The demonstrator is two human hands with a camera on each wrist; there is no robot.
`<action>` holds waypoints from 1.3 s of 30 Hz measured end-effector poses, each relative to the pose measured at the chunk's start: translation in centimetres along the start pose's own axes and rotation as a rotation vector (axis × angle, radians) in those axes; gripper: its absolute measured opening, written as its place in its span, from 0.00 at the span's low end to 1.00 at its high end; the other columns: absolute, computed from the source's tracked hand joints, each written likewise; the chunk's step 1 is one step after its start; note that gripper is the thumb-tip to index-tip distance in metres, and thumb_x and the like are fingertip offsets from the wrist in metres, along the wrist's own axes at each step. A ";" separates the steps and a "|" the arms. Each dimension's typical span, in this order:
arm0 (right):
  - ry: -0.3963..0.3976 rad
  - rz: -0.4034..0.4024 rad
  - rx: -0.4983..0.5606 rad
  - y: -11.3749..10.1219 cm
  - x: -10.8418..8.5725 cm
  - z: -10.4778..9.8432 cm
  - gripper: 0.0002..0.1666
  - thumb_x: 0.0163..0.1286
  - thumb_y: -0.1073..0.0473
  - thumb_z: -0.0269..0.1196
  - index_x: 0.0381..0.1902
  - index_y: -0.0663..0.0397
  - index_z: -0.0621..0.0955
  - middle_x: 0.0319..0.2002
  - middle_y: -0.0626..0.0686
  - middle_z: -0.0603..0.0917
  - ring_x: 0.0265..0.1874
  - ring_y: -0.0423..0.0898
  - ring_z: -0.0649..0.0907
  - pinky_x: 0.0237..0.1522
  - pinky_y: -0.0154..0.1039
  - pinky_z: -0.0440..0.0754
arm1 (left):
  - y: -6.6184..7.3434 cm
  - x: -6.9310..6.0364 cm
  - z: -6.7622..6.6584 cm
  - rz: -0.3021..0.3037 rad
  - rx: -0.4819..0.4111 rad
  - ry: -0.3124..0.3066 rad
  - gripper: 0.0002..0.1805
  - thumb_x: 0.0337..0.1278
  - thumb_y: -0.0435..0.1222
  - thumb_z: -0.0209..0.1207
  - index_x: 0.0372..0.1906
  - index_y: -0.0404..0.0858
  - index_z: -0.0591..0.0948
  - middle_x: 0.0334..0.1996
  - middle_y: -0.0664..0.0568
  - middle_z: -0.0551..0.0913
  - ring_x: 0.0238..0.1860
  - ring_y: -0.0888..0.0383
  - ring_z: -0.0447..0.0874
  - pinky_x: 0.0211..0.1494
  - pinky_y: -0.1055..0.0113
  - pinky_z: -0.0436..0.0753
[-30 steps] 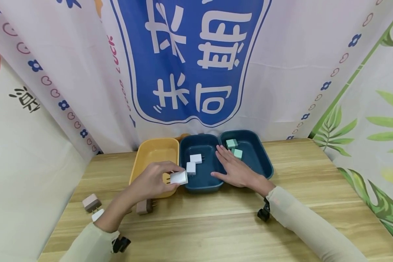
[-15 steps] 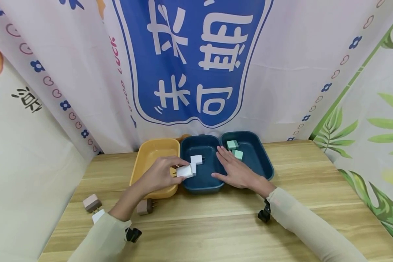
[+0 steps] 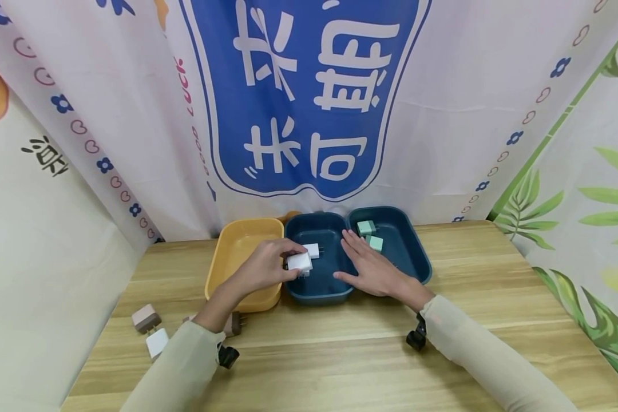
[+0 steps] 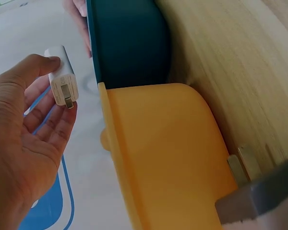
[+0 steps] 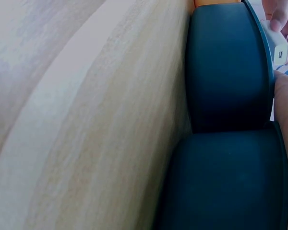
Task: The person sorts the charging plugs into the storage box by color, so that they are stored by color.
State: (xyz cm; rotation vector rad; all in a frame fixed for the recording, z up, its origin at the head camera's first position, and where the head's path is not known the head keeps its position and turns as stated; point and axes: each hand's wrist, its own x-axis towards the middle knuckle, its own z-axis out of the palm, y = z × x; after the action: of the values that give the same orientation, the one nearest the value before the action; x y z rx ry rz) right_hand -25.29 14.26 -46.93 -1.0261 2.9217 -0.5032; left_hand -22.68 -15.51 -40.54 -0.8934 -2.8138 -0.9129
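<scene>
My left hand (image 3: 269, 264) pinches a white charger plug (image 3: 300, 262) between thumb and fingers, over the left part of the middle blue tray (image 3: 319, 298). In the left wrist view the prongs of this charger plug (image 4: 62, 76) point back toward the palm; its USB port faces the right wrist camera. Beneath it in the tray lie white chargers (image 3: 313, 250), one partly hidden by the held one. My right hand (image 3: 373, 268) lies with fingers extended across the adjoining rims of the middle tray and the right blue tray (image 3: 426, 260), gripping nothing.
Green chargers (image 3: 375, 243) sit in the right tray. A yellow tray (image 3: 211, 269) stands left of the blue ones. On the wooden table (image 3: 329, 366) at left are a pink-brown charger (image 3: 146, 318), a white charger (image 3: 157, 341) and brownish ones partly behind my left forearm. A printed curtain hangs behind.
My left hand has carried the white charger plug rightward and slightly up, from the yellow tray's edge to over the middle blue tray. The right hand has stayed in place.
</scene>
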 end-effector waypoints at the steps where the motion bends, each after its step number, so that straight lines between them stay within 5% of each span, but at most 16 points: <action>1: 0.001 0.000 0.000 0.0 0.0 0.0 0.58 0.78 0.26 0.52 0.83 0.67 0.55 0.86 0.62 0.46 0.85 0.56 0.46 0.83 0.61 0.52 | -0.1 0.2 0.1 0.000 0.004 0.000 0.23 0.52 0.33 0.79 0.55 0.38 0.88 0.47 0.47 0.89 0.43 0.53 0.82 0.50 0.57 0.90; 39: 0.012 -0.008 0.017 0.1 0.0 0.1 0.58 0.78 0.26 0.52 0.83 0.67 0.56 0.86 0.63 0.47 0.85 0.56 0.46 0.83 0.61 0.51 | -1.5 5.3 4.2 -0.080 0.029 -0.079 0.20 0.58 0.35 0.77 0.56 0.38 0.89 0.51 0.49 0.90 0.48 0.53 0.83 0.59 0.57 0.86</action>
State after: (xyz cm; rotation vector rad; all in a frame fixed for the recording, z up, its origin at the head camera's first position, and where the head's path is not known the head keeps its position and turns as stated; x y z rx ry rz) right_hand -25.33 14.27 -47.06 -1.0367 2.9198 -0.5350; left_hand -27.35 -11.44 -43.65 -0.8373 -2.9409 -0.8618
